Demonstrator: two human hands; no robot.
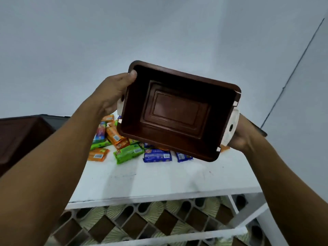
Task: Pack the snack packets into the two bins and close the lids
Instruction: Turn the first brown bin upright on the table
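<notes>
An empty brown bin (177, 110) is tilted in the air above the white table (159, 178), its open mouth facing me. My left hand (113, 93) grips its left end, thumb over the rim by a cream handle. My right hand (241, 135) holds its right end beside the other cream handle. Below and behind the bin, several snack packets lie in a heap: orange ones (98, 154), green ones (128, 153) and blue ones (157, 155). Part of the heap is hidden by the bin.
A second brown bin (19, 137) stands at the left edge, partly behind my left forearm. A dark flat piece (257, 128) shows behind my right hand. A pale wall rises behind the table. Patterned floor tiles (142, 224) show under the table frame.
</notes>
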